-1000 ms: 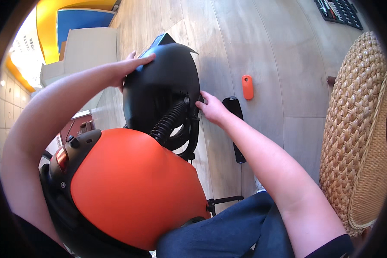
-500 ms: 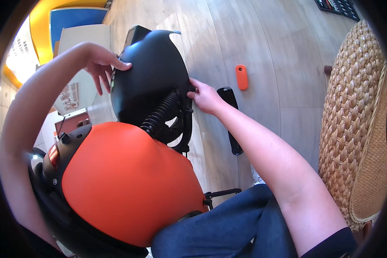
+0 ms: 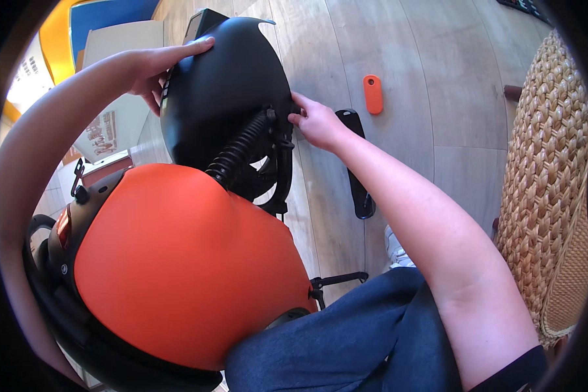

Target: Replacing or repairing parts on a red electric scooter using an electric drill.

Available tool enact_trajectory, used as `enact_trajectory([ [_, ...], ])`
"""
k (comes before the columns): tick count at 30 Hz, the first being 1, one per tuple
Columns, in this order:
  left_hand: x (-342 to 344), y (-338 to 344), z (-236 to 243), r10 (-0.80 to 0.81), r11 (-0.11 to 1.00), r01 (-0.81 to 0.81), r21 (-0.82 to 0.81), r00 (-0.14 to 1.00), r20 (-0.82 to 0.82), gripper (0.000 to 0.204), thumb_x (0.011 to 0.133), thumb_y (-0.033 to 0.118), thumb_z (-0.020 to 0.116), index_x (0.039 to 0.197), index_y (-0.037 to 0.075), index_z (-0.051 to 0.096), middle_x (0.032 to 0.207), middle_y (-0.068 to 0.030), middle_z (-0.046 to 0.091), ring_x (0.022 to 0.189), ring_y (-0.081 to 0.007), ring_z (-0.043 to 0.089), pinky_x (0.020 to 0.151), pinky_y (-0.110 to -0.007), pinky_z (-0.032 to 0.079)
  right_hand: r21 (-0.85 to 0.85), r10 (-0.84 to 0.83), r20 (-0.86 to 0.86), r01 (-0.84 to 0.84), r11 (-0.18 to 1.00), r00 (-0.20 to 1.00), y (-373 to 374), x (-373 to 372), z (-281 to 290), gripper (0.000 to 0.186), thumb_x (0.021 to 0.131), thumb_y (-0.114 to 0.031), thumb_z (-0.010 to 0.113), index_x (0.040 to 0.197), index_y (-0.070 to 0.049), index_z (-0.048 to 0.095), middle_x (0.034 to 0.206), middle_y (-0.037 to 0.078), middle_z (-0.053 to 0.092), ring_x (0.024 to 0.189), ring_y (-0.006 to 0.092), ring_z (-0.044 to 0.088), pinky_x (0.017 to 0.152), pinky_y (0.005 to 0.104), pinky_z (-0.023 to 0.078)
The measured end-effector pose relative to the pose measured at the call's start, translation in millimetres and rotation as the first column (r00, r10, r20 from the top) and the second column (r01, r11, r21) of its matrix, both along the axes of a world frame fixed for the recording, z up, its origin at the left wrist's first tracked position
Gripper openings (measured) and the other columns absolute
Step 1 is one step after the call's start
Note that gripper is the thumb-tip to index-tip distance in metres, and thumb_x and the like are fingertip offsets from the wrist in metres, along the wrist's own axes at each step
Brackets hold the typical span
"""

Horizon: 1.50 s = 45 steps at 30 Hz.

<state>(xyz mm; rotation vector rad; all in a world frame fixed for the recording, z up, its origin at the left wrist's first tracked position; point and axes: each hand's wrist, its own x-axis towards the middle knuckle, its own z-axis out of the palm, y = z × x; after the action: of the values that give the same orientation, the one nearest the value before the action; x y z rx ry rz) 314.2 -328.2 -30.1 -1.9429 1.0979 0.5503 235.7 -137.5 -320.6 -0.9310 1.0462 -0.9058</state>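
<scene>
A large machine with an orange rounded body [image 3: 176, 274] rests against my lap. A black dome-shaped part [image 3: 222, 98] sits above it, joined by a black ribbed hose [image 3: 242, 149]. My left hand [image 3: 160, 68] lies flat on the dome's upper left side, fingers spread along its edge. My right hand [image 3: 317, 121] grips the dome's right edge, next to the hose end and a black curved handle [image 3: 282, 176].
On the wooden floor lie a small orange oblong object [image 3: 373, 94] and a long black flat piece [image 3: 356, 163]. A woven wicker seat [image 3: 549, 176] stands at right. A thin black bar [image 3: 336, 281] juts out near my knee. White boxes [image 3: 117, 46] lie at upper left.
The black dome has shifted left and upward in view. My left hand slid from its left edge onto its top side, while my right hand kept its hold on the right edge.
</scene>
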Motion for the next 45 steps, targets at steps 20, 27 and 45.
enact_trajectory([
  [20, 0, -7, 25, -0.070, 0.991, 0.076, 0.114, 0.996, -0.061, 0.134, 0.070, 0.097, 0.054, 0.157, -0.003, 0.035, 0.151, -0.0364, 0.044, 0.132, -0.0560, 0.052, 0.100, -0.066, 0.051, -0.038, -0.042, 0.009, 0.042, 0.998, 0.999, -1, 15, -10, 0.064, 0.100, -0.022, 0.056, 0.161, -0.019, 0.035, 0.141, 0.024, 0.061, 0.134, 0.0414, 0.055, 0.114, 0.0450, 0.043],
  [27, -12, -8, 30, -0.027, 0.979, 0.047, 0.199, 0.994, -0.103, 0.123, 0.079, 0.090, 0.055, 0.158, -0.002, 0.033, 0.151, -0.0353, 0.045, 0.130, -0.0552, 0.055, 0.101, -0.067, 0.050, -0.113, -0.072, 0.100, 0.083, 0.990, 0.992, 9, 1, -8, 0.065, 0.101, -0.026, 0.053, 0.162, -0.018, 0.033, 0.137, 0.028, 0.062, 0.130, 0.0440, 0.056, 0.114, 0.0457, 0.042],
  [45, -18, -2, 19, -0.132, 0.981, 0.131, 0.146, 0.991, -0.006, 0.127, 0.074, 0.093, 0.057, 0.155, -0.003, 0.039, 0.145, -0.0347, 0.050, 0.122, -0.0521, 0.062, 0.096, -0.064, 0.055, -0.128, 0.004, 0.225, 0.025, 0.991, 0.974, 26, -9, -8, 0.067, 0.102, -0.019, 0.049, 0.165, -0.013, 0.027, 0.156, 0.020, 0.047, 0.145, 0.0315, 0.045, 0.120, 0.0361, 0.033],
])
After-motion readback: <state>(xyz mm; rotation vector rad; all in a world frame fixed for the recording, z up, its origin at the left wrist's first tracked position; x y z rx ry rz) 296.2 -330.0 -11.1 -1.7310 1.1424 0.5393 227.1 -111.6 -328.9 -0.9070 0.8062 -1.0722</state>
